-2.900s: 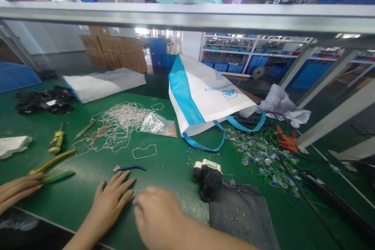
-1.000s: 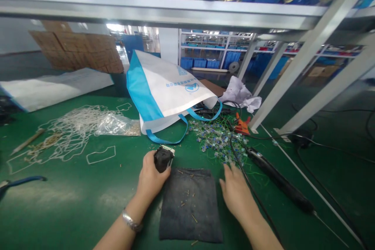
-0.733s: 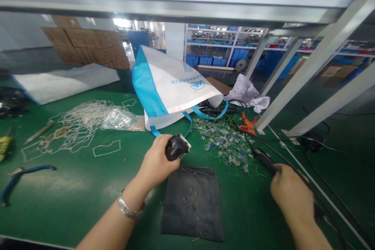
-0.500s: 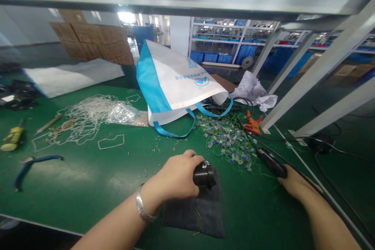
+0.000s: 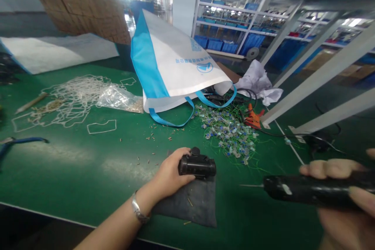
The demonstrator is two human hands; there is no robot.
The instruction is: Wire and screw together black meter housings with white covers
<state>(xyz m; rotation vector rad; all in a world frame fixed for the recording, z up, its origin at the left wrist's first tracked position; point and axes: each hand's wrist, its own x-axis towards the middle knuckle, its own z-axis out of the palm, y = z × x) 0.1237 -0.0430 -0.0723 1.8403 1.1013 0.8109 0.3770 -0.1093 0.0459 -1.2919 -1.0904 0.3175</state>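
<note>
My left hand (image 5: 171, 172) is wrapped round one end of a black cylindrical housing (image 5: 200, 166) with a round knob on top. The housing lies on its side over a dark grey cloth (image 5: 202, 203). Two thin brass-coloured pins rest on or beside the cloth. At the right edge, my right hand (image 5: 336, 170) grips a black electric screwdriver (image 5: 304, 190), somewhat blurred. Its thin bit points left toward the housing, with a gap between them. Several small screws (image 5: 150, 137) are scattered on the green table (image 5: 123, 187) beyond my left hand.
A white and blue bag (image 5: 181, 62) lies behind. Near it are a heap of small clear-and-blue parts with green wires (image 5: 231, 133), an orange clamp (image 5: 253, 117), white rubber loops (image 5: 79, 97) and a plastic bag (image 5: 120, 98). Blue-handled pliers (image 5: 23, 140) lie left; metal posts (image 5: 322, 66) stand right.
My right hand has lifted the electric screwdriver from beside the wire heap and brought it nearer, bit pointing left. My left hand has turned the housing sideways on the cloth. The view has tilted down.
</note>
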